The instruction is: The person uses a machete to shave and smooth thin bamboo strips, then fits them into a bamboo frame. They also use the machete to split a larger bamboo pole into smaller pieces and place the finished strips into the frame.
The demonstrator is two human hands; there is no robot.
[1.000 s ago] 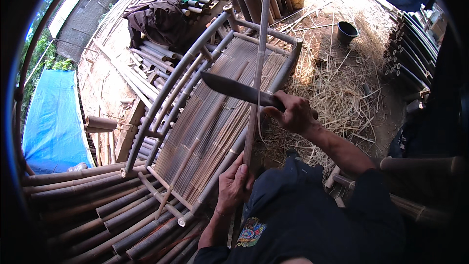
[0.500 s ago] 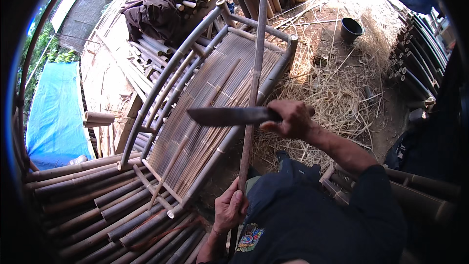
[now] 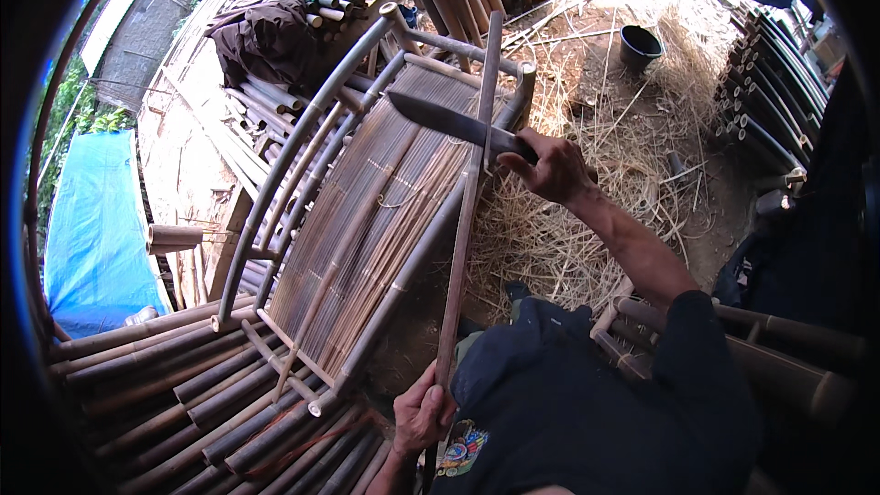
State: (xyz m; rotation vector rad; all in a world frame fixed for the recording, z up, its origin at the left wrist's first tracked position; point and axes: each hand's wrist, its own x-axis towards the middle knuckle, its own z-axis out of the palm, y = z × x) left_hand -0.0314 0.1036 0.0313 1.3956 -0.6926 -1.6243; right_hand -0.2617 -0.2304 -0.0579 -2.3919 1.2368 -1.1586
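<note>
Should the knife (image 3: 435,117) clasped in the right hand (image 3: 555,165) twist, it could gouge the bamboo strip (image 3: 460,257) gripped by the left hand (image 3: 423,413).

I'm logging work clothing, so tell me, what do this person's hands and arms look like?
The left hand and right hand are gloveless. The right forearm is uncovered up to a dark, short sleeve. The dark shirt carries a small multicoloured print.

dark knife (image 3: 438,118), brown bamboo strip (image 3: 460,261), brown striped seat (image 3: 334,211), blue tarp (image 3: 96,220)
</note>
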